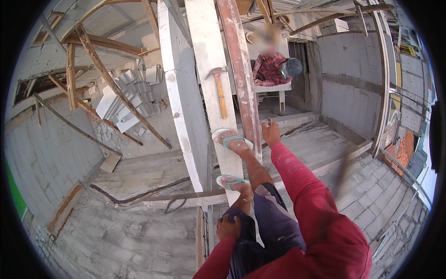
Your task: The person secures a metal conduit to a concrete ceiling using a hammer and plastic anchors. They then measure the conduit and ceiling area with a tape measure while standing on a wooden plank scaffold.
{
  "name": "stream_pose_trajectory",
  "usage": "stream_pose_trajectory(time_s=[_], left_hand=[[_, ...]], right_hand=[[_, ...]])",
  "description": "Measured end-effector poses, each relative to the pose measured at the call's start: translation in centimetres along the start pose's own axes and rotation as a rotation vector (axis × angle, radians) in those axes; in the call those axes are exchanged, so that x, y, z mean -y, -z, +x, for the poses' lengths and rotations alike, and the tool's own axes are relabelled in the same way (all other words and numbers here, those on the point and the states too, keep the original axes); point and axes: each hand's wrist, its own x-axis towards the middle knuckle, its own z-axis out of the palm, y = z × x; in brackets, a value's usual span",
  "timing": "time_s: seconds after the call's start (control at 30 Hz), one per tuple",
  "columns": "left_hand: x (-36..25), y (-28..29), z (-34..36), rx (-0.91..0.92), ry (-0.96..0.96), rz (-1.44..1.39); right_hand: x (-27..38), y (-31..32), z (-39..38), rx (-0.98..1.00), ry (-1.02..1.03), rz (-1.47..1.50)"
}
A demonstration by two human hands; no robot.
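Note:
My left hand (228,226) lies against my left knee, fingers resting on the dark shorts (278,216), with nothing seen in it. Stretched forward, my right hand (270,133) is beside the reddish-brown beam (240,69); its fingers are slightly bent and apart, and it appears to hold nothing. A claw hammer (220,95) with a wooden handle lies on the pale plank (206,51), its head away from me. Both my feet, in white and turquoise flip-flops (233,137), stand on that plank.
A white block wall (180,116) runs along the plank's left. Below right, a person in a plaid shirt (269,69) and cap is at a white platform (278,88). Wooden poles (116,86) and a heap of pale blocks (132,95) are at left. The floor (139,232) lies far below.

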Motion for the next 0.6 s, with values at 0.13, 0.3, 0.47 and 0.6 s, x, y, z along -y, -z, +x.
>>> stream_pose_trajectory(time_s=[0.13, 0.3, 0.47, 0.6], left_hand=[[-0.1, 0.1, 0.2, -0.011, -0.038, -0.006], [0.3, -0.1, 1.1, -0.040, -0.093, 0.028], [1.1, -0.5, 2.2, -0.039, -0.076, 0.039], [1.8, -0.4, 3.1, -0.059, -0.124, 0.052]], right_hand=[[-2.4, -1.2, 4.6, -0.085, -0.162, 0.144], [-5.5, -2.6, 7.7, -0.117, -0.282, 0.356], [-6.6, -4.3, 9.6, -0.124, -0.304, 0.370], [-7.1, -6.0, 11.0, -0.156, -0.322, 0.423]])
